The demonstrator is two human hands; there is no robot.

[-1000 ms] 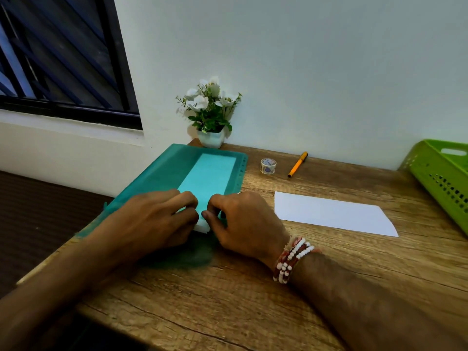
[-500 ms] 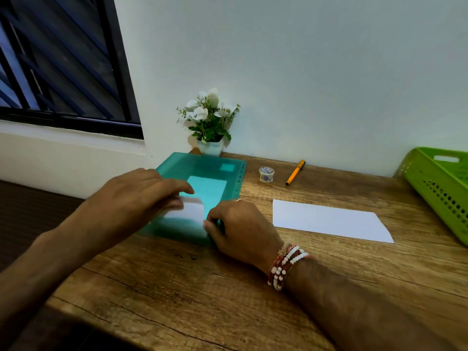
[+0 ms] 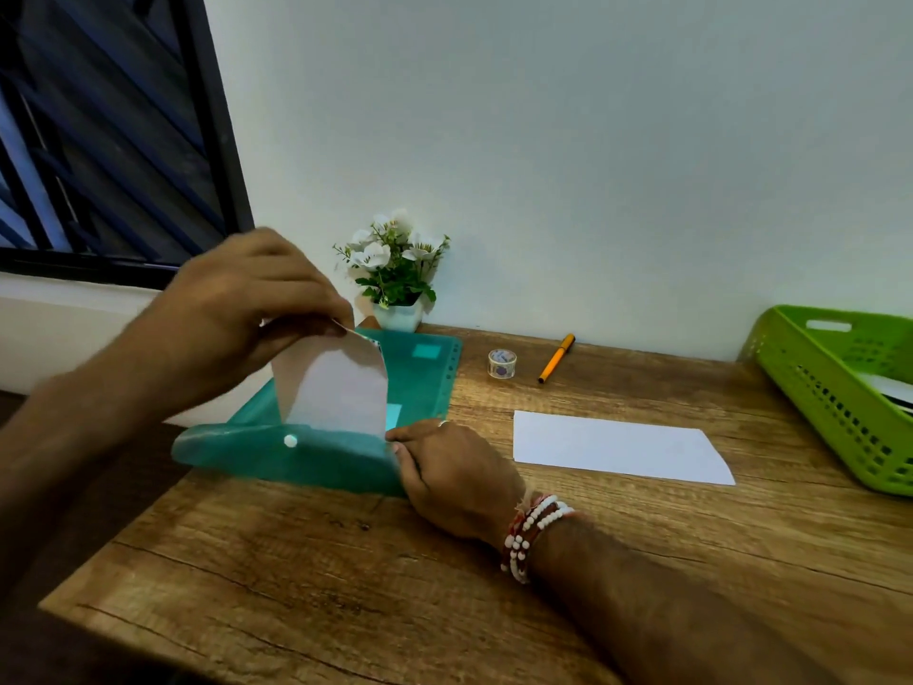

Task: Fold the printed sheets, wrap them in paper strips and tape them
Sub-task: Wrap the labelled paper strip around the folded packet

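A teal plastic folder (image 3: 425,388) with a white snap button lies on the wooden desk at the left. My left hand (image 3: 242,304) pinches the top edge of a white sheet (image 3: 336,388) and holds it lifted out of the folder's mouth, its lower part still inside. My right hand (image 3: 454,472) grips the folder's open flap at its right corner. A folded white paper strip (image 3: 617,447) lies flat to the right. A small roll of tape (image 3: 502,363) stands near the wall.
An orange pen (image 3: 557,358) lies beside the tape. A white pot of flowers (image 3: 395,279) stands behind the folder against the wall. A green plastic basket (image 3: 835,388) holding papers sits at the right edge. A barred window is at the left.
My left hand has risen and drawn the white sheet up out of the folder. My right hand has stayed on the folder's flap.
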